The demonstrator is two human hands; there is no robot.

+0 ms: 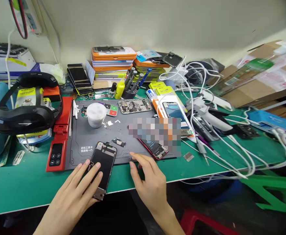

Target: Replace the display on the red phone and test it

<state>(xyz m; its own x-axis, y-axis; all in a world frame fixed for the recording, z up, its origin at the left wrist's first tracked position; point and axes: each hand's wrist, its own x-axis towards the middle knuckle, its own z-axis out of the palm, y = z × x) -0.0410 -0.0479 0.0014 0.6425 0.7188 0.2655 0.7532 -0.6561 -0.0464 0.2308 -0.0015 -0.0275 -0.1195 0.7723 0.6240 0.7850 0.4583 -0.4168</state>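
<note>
My left hand lies on a detached phone screen at the near edge of the grey work mat, fingers stretched over its lower left part. To its right, my right hand hovers with fingers spread and loosely curled, fingertips near the mat's front edge, holding nothing. A small black phone part sits on the mat just beyond the screen. A red-framed opened phone rests right of my right hand. Another opened phone body is at the mat's far side.
A white round tub stands on the mat. A red tool lies along its left edge, with a black headband device further left. Stacked orange boxes, a tool holder, white cables and cardboard boxes crowd the green table.
</note>
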